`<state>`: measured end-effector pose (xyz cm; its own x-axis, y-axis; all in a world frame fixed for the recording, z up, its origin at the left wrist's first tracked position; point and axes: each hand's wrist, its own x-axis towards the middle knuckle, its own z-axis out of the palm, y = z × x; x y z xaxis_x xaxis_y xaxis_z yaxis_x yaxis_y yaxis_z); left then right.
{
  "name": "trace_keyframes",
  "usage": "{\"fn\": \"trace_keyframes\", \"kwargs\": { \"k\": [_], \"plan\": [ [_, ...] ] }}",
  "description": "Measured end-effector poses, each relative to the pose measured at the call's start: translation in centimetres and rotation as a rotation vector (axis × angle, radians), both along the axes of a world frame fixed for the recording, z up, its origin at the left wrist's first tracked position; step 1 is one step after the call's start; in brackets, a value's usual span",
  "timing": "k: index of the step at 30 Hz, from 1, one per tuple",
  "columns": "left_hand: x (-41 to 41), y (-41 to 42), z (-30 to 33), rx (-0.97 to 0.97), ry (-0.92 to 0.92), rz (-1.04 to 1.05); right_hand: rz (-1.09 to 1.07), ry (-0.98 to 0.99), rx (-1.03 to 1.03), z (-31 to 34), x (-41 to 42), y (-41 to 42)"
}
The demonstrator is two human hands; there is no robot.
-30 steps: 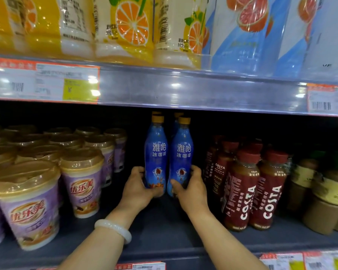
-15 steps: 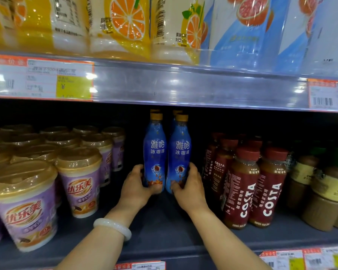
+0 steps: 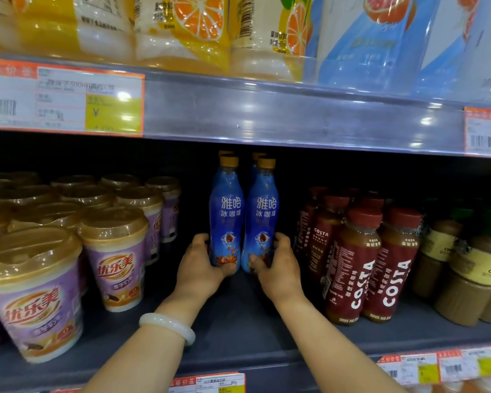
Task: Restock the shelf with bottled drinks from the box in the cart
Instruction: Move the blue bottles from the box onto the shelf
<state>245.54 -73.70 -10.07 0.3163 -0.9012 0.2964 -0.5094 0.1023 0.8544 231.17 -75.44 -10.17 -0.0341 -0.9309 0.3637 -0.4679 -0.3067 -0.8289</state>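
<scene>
Blue bottles [image 3: 226,219] upright on shelf [image 3: 238,321] (two in front), left hand [image 3: 200,268] grasping one, right hand [image 3: 278,269] grasping the other [image 3: 262,219]

- Left bottle [image 3: 226,217]: blue wrap, white characters, gold cap, upright on the shelf [image 3: 238,321], well back from its front edge.
- Right bottle [image 3: 263,219]: same look, upright, touching or just beside the left one.
- Two more gold-capped bottles [image 3: 240,156] stand directly behind, mostly hidden.

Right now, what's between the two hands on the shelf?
Head view: two blue bottles, the left blue bottle and the right blue bottle, held by left hand and right hand.
</scene>
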Motion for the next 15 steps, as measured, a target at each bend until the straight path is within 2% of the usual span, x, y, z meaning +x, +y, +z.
{"fn": "trace_keyframes", "kwargs": {
  "k": [12,15],
  "plan": [
    [-0.15,-0.28,-0.13,0.009,-0.012,0.029,-0.059,0.082,-0.022,0.31,-0.23,0.30],
    [-0.27,0.28,0.65,0.048,0.059,0.073,-0.118,0.056,-0.076,0.80,-0.29,0.90]
  ]
}}
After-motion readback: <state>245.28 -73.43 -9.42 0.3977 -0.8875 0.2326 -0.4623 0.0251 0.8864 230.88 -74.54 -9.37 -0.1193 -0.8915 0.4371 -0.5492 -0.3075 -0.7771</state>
